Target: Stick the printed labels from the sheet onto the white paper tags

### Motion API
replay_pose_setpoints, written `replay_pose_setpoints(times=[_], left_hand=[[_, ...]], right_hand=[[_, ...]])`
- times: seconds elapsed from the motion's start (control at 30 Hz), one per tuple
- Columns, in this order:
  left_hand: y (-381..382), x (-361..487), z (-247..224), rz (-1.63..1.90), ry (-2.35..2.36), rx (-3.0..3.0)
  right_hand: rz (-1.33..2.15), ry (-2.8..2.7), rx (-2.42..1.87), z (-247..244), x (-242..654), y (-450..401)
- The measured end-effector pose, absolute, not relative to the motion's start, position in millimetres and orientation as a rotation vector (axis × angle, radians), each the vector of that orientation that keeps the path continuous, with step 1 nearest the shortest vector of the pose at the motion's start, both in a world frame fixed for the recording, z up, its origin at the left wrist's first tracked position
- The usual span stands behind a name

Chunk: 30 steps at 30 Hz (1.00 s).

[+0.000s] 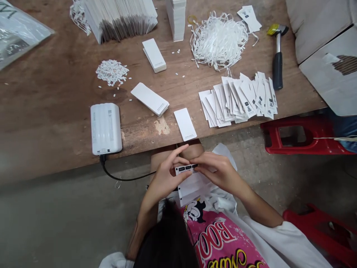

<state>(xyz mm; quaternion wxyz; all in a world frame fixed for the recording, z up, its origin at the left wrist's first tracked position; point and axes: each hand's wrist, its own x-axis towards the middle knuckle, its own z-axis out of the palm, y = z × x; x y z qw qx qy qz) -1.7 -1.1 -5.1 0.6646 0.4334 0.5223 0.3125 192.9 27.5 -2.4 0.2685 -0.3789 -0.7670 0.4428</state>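
Observation:
Above my lap I have a white sticker sheet (182, 193) with a row of small black labels along its top edge. My left hand (167, 173) grips the sheet's upper left part between thumb and fingers, index finger stretched out. At the row's right end, the fingertips of my right hand (216, 167) pinch the sheet's edge by a black label. Whether that label is lifted is hidden by the fingers. Just beyond my hands, a single white card (185, 124) lies at the table's front edge. A fanned pile of white cards with black labels (240, 100) lies to its right.
Two small card stacks (150, 98) (154, 56) lie mid-table, near a heap of white bits (112, 72). Further back are white looped strings (219, 41) and card rows (122, 18). A hammer (278, 56) and a carton (329, 67) are right; a cabled power bank (106, 128) is left.

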Motion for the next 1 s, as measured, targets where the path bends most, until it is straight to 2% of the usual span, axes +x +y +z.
replay_pose_setpoints(times=[0.2,0.43,0.53,0.63,0.73,0.87,1.0], left_hand=[[0.2,0.0,-7.8,0.735,1.11,0.64],[1.3,3.6,-11.8,0.7,0.927,0.381],[2.3,3.3,-12.1,0.754,1.04,0.595],[6.1,6.5,-10.7,0.764,1.32,1.08],[10.9,12.8,-10.2,0.622,1.589,1.49],[13.9,18.7,-13.2,0.396,1.723,1.667],[13.5,18.1,-15.1,0.328,1.74,1.701]], right_hand=[[1.316,-1.999,-0.748,-8.3,198.5,37.9],[1.133,-2.155,-0.477,0.6,201.3,52.5],[1.178,-2.137,-0.479,12.9,205.1,66.7],[1.15,-2.254,-0.767,23.7,202.8,91.3],[1.019,-2.422,-0.97,23.5,191.7,118.7],[1.044,-2.534,-0.967,10.7,173.9,140.1],[1.029,-2.565,-0.911,0.9,167.5,144.3]])
